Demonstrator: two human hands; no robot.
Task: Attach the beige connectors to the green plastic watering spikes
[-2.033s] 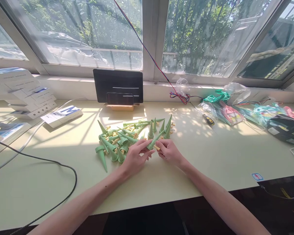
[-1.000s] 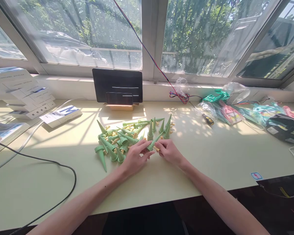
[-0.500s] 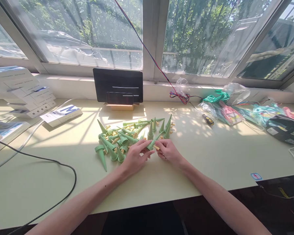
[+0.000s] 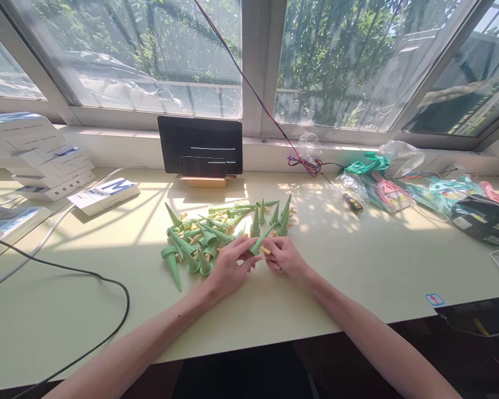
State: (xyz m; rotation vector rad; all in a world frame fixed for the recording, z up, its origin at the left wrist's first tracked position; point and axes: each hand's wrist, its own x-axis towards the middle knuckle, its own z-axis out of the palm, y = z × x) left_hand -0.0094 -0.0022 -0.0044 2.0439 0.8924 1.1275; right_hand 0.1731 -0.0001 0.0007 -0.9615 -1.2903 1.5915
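A heap of green plastic cone spikes [image 4: 208, 233] with small yellow-tan fittings lies on the pale table [image 4: 108, 277]. Several cones [image 4: 279, 219] stand upright at its right side. My left hand [image 4: 229, 266] pinches one green cone [image 4: 261, 240] that points up and to the right. My right hand [image 4: 286, 257] is closed on a small yellow-tan fitting [image 4: 265, 250] at the wide end of that cone. Both hands meet just in front of the heap.
A dark tablet and a phone [image 4: 200, 151] lean on a stand at the back. White boxes [image 4: 41, 160] are stacked at left, a black cable [image 4: 108, 288] loops in front. At right lie a screwdriver [image 4: 353, 203], plastic bags [image 4: 382, 177] and red-blue wires [image 4: 303, 163].
Almost nothing: both hands stay on the same cone and fitting, with only slight finger shifts.
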